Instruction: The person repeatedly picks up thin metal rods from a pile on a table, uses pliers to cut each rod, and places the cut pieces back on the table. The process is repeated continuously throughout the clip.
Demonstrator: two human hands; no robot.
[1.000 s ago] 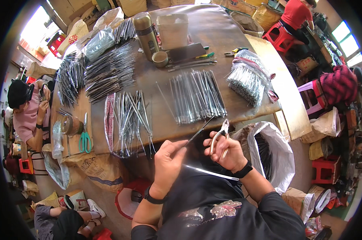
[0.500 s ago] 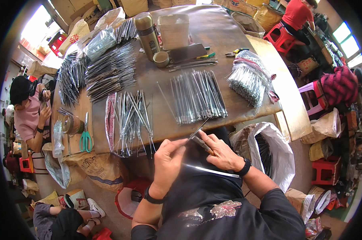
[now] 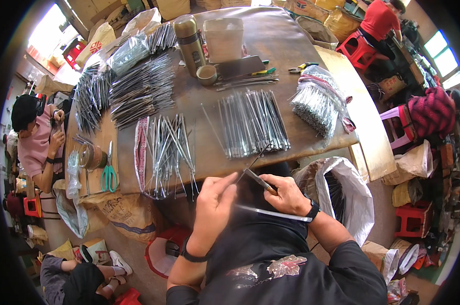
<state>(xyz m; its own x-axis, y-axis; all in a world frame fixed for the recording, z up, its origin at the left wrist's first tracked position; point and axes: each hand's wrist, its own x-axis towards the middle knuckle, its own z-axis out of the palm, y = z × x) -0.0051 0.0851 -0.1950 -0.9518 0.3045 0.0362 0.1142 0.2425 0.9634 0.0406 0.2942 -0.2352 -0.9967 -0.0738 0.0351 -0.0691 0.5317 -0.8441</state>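
My left hand pinches a thin dark metal rod, which slants up toward the table's near edge. Closed around a flat metal tool with a brownish handle, my right hand is just to the right of it. The tool's far end meets or crosses the rod; whether it is a knife or a file I cannot tell. Below both hands a shiny pale strip runs across my lap, blurred at its left end. Just beyond the hands lies a neat row of silvery metal strips on the table.
Loose metal strips and darker piles lie to the left, near green-handled scissors. A bagged bundle lies at right. Behind stand a flask, cup and plastic tub. An open white sack stands beside my right arm.
My right hand and the tool have shifted slightly to the right and down, away from my left hand. The left hand stays nearly in place.
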